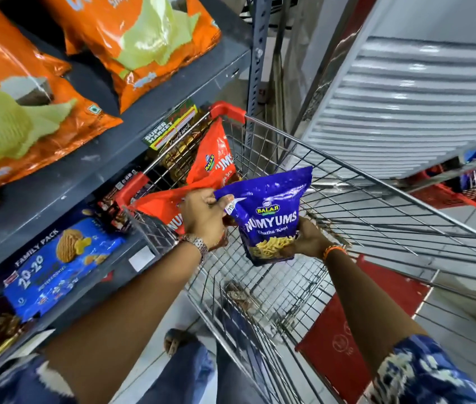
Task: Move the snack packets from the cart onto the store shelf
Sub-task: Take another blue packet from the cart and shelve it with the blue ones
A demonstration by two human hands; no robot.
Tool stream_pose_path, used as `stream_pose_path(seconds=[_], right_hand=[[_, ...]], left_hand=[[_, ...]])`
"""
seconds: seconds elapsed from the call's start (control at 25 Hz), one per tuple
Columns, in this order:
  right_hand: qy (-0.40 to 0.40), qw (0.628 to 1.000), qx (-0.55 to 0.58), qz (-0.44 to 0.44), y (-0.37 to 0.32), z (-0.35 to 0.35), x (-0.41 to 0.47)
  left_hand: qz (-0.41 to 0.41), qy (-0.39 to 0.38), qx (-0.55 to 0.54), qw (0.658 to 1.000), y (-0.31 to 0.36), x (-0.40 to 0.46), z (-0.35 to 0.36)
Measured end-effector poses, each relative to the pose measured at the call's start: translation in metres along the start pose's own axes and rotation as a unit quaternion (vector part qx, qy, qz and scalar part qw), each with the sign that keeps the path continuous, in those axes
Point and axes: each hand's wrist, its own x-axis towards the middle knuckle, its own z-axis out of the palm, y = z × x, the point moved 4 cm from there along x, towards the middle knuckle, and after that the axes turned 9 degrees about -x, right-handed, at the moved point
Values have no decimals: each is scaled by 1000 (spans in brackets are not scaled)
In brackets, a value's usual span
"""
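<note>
The left hand (pixel 205 214), a metal watch (pixel 199 246) on its wrist, pinches the top-left corner of a purple Balaji Numyums packet (pixel 269 217), while the right hand (pixel 309 239), with an orange band (pixel 333 250) at the wrist, cups the packet's lower right edge from behind; both hands are closed on it. The packet hangs upright above the wire cart (pixel 347 217), at the picture's centre. At 10 o'clock from the left hand, two red-orange Numyums packets (pixel 213 158) lean inside the cart's far-left corner, against its red-capped rim. Farther out at 9 o'clock runs the grey store shelf (pixel 91 173): its upper level carries large orange chip bags (pixel 24 106), and the level below holds a blue 20-20 family-pack biscuit box (pixel 59 266). A supermarket price label (pixel 169 128) hangs on the shelf edge at 11 o'clock. At 3 o'clock, well apart, stands a red basket (pixel 461 191) beneath a white slatted panel (pixel 406 106).
</note>
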Motion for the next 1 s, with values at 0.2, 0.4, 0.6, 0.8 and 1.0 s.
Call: stream_pose_path(seconds=[0.2,0.4,0.6,0.8,1.0], right_hand=[[-57,998,28,-2,-20,7,-49],[-54,995,73,-48,-52,6,-112],[-32,992,72,-96,-95,-2,-185],[26,984,63,-167,-178,-30,-247],[47,954,66,-287,-277,-63,-292]], left_hand=[[32,-20,9,999,35,-3,-27],[84,-68,-23,994,79,-20,-62],[142,-103,-44,984,127,-58,-102],[216,-97,-98,967,214,-107,-168],[341,-88,-94,931,329,-163,-248]])
